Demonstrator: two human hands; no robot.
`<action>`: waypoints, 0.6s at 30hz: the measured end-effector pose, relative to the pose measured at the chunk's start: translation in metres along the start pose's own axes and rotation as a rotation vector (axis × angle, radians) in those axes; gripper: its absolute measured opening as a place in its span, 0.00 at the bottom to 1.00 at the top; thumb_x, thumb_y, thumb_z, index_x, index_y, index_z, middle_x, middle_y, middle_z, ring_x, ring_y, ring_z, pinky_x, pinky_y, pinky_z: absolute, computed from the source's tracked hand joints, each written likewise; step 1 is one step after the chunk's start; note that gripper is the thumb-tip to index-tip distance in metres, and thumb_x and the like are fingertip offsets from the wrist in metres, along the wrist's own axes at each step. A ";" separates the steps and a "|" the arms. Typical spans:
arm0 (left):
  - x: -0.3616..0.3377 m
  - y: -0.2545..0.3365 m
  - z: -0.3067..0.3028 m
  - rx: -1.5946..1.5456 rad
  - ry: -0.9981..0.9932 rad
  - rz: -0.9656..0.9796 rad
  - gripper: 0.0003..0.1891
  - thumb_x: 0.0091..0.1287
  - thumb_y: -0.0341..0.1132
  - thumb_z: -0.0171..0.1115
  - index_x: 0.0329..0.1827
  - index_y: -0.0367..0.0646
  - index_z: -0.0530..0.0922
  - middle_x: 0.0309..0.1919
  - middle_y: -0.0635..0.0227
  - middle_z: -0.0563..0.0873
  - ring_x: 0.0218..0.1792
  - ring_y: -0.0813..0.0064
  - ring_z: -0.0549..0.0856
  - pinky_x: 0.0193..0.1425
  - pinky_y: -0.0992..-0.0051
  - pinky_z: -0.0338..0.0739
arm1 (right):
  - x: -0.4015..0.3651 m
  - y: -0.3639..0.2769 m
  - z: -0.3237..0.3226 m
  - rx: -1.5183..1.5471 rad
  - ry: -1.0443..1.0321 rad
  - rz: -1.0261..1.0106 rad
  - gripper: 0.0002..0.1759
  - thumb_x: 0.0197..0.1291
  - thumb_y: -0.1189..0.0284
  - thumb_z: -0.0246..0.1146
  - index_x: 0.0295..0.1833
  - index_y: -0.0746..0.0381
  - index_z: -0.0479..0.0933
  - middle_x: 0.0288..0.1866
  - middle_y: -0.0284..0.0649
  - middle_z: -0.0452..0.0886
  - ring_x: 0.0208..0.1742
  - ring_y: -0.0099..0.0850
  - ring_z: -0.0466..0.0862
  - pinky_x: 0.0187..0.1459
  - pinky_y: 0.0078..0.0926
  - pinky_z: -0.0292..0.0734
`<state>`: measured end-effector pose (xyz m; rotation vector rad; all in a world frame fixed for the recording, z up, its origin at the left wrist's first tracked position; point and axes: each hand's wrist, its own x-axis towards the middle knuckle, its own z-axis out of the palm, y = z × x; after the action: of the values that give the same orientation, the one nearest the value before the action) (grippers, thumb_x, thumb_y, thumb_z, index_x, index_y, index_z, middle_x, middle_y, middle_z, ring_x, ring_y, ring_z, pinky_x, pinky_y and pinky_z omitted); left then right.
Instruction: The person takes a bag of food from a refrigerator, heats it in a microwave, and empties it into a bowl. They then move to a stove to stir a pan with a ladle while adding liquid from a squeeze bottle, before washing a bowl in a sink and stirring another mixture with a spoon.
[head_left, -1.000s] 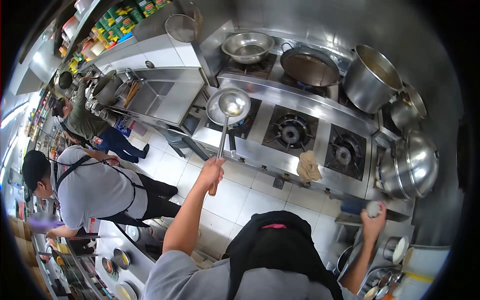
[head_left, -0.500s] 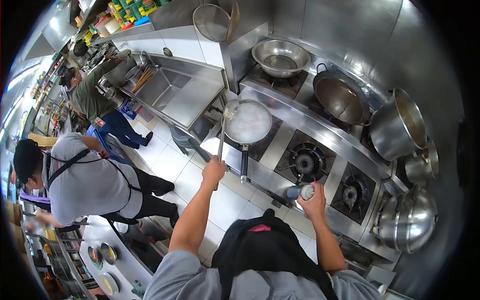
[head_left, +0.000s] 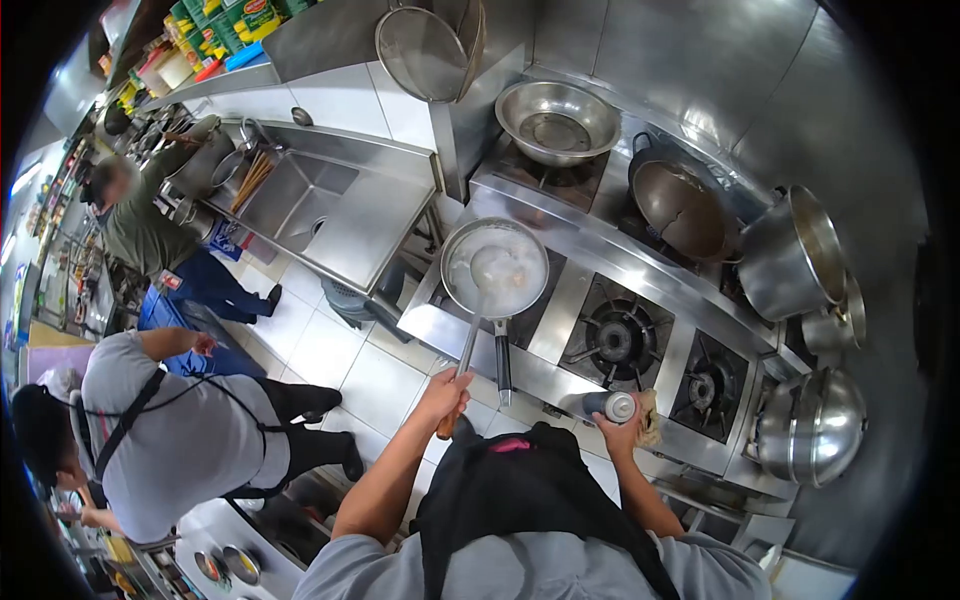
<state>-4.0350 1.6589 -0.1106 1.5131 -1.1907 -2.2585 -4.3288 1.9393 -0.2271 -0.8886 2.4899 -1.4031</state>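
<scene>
My left hand (head_left: 443,397) is closed round the handle of a long metal ladle (head_left: 470,345) with a wooden end. Its round head lies in white, foamy liquid inside a frying pan (head_left: 503,328). The pan stands on the left front burner, its black handle pointing towards me. In my right hand (head_left: 622,432) is a dark cylindrical container (head_left: 596,403), its round grey end facing up at me. A tan cloth (head_left: 649,418) hangs against that hand's right side, at the stove's front edge.
Bare front burners (head_left: 613,340) lie right of the pan. Behind stand a wide metal bowl (head_left: 557,120), a dark wok (head_left: 680,208) and a tall pot (head_left: 790,258). A steel sink (head_left: 300,205) is left. Two people work on my left, the nearer in a grey shirt (head_left: 185,430).
The ladle's head has moved from the pan's left rim into the liquid. My right hand has turned the container's end upwards, and the cloth now shows beside it. The nearer person has shifted.
</scene>
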 end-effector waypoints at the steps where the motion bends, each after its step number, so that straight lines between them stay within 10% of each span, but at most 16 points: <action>1: 0.002 -0.003 -0.007 0.146 0.039 0.094 0.13 0.76 0.43 0.59 0.39 0.42 0.73 0.19 0.72 0.75 0.16 0.79 0.74 0.20 0.75 0.69 | -0.006 0.021 0.014 0.067 0.011 0.016 0.44 0.41 0.68 0.84 0.64 0.66 0.70 0.59 0.45 0.79 0.61 0.40 0.81 0.61 0.38 0.77; 6: -0.009 0.018 -0.051 0.704 0.131 0.265 0.15 0.71 0.43 0.63 0.46 0.38 0.77 0.23 0.57 0.83 0.23 0.61 0.84 0.32 0.63 0.80 | 0.008 -0.023 0.034 0.303 -0.058 0.421 0.43 0.41 0.69 0.85 0.63 0.67 0.72 0.53 0.43 0.84 0.54 0.38 0.86 0.58 0.35 0.79; 10: -0.009 0.021 -0.064 0.957 0.297 0.400 0.16 0.69 0.43 0.63 0.52 0.42 0.77 0.37 0.47 0.88 0.44 0.41 0.87 0.50 0.48 0.79 | 0.038 -0.001 0.059 0.218 -0.298 0.089 0.44 0.40 0.66 0.84 0.64 0.66 0.74 0.56 0.44 0.85 0.55 0.36 0.85 0.60 0.34 0.78; 18: 0.026 -0.003 -0.070 1.014 0.526 0.513 0.16 0.66 0.37 0.65 0.53 0.42 0.75 0.33 0.40 0.87 0.39 0.34 0.86 0.47 0.42 0.80 | 0.125 -0.126 0.127 0.206 -0.818 -0.039 0.45 0.43 0.58 0.81 0.67 0.61 0.74 0.56 0.46 0.85 0.57 0.39 0.85 0.61 0.36 0.78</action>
<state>-3.9875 1.6107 -0.1423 1.5976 -2.3047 -0.8193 -4.3269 1.7272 -0.1749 -1.1645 1.6939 -0.9868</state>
